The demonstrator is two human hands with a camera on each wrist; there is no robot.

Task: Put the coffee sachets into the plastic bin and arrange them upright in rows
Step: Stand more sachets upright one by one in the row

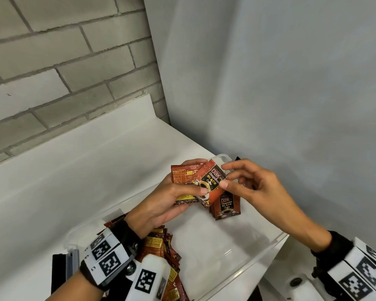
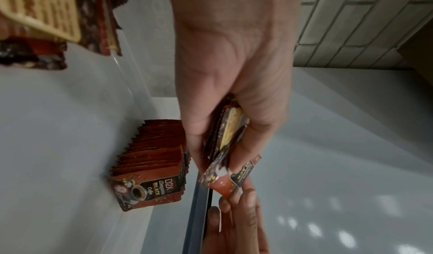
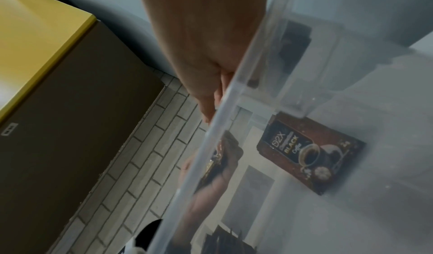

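A clear plastic bin (image 1: 225, 157) sits on a white counter. Against its far wall stands a short row of upright red-brown coffee sachets (image 1: 226, 207), also seen from the left wrist (image 2: 152, 167) and through the bin wall (image 3: 309, 154). My left hand (image 1: 182, 190) grips a small bunch of sachets (image 1: 183, 175) above the bin. The top sachet (image 1: 211, 181) sticks out at an angle, and my right hand (image 1: 225, 175) pinches its edge between thumb and forefinger. From the left wrist, that sachet (image 2: 232, 176) meets the right fingertips (image 2: 243, 195).
A loose pile of sachets (image 1: 161, 246) lies in the bin's near left end, under my left wrist. The counter (image 1: 74, 170) runs along a grey brick wall (image 1: 52, 61); a plain wall closes the right side. A yellow-topped brown box (image 3: 58, 72) shows in the right wrist view.
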